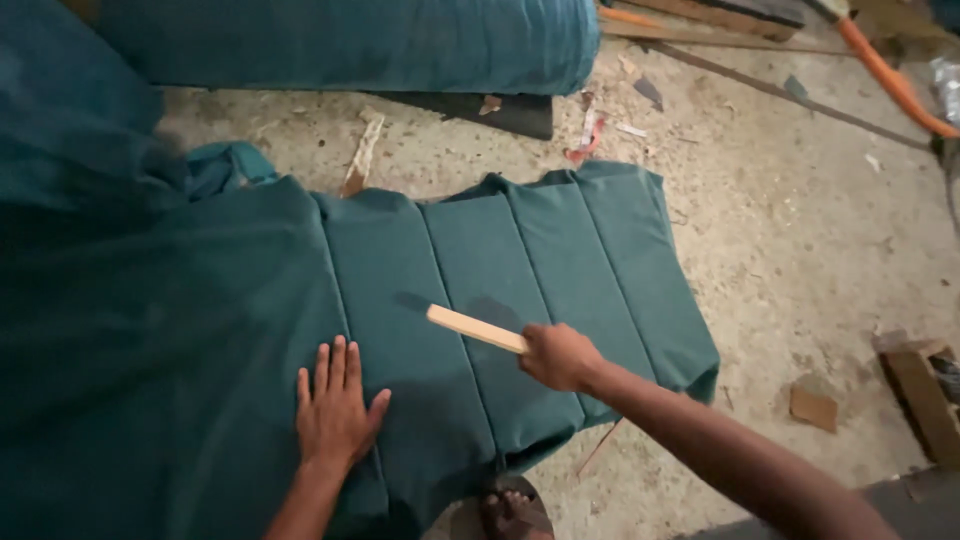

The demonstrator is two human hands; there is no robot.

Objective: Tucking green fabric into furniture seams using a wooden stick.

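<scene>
At the bottom centre of the frame a bare foot shows at the near edge of the teal fabric, which lies in flat folded panels on the dusty concrete floor. Just up and left of the foot, the left hand lies palm down on the cloth, fingers spread open and flat, holding nothing and pinning the layers. To its right, the right hand is closed around one end of a pale wooden stick; the stick points up-left across a fold line and casts a shadow on the cloth, so it seems to hover just above the surface, though whether it touches I cannot tell. The step in hand looks like measuring or smoothing along the folded panels with the stick as a straightedge. A fitting next move would call for laying the stick down square to a crease while the left palm keeps the cloth from creeping.

Further out, the panels end in a ragged edge at mid-frame, with a bunched heap of the same fabric filling the left side. Wood offcuts and scraps litter the floor beyond. Across the top sits a big roll of teal cloth, and an orange hose curves through the upper right corner. A wooden block lies at the right edge.
</scene>
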